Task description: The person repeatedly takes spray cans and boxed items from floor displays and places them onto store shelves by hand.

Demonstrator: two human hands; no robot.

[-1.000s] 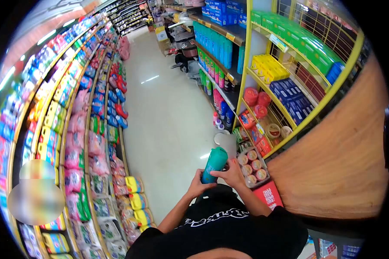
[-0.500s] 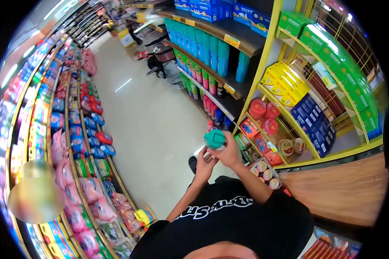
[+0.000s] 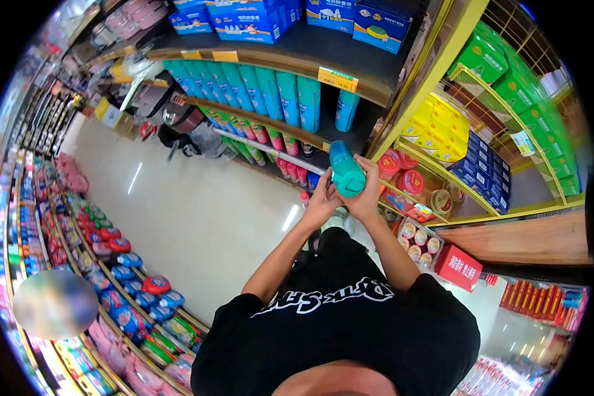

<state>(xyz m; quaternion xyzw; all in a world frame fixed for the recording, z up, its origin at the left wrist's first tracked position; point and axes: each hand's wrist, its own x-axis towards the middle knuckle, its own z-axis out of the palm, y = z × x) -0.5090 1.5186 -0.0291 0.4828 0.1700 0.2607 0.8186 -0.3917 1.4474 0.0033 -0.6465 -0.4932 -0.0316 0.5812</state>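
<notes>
Beside the dark shelves point(image 3: 277, 61), two hands hold a blue-green can point(image 3: 347, 173) out ahead of the black shirt point(image 3: 363, 336).
The left hand point(image 3: 321, 203) and right hand point(image 3: 368, 191) grip the can between them, though some left fingers are hidden. Half a second ago its cap mostly faced up; now the can is tipped, cap on the near side and blue body pointing far, towards the tall blue cans point(image 3: 308, 105), so it seems under handling, not set down.

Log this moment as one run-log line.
left hand: holds teal can | right hand: holds same can | state: tilted, cap on | beyond: blue cans, gap in row
</notes>
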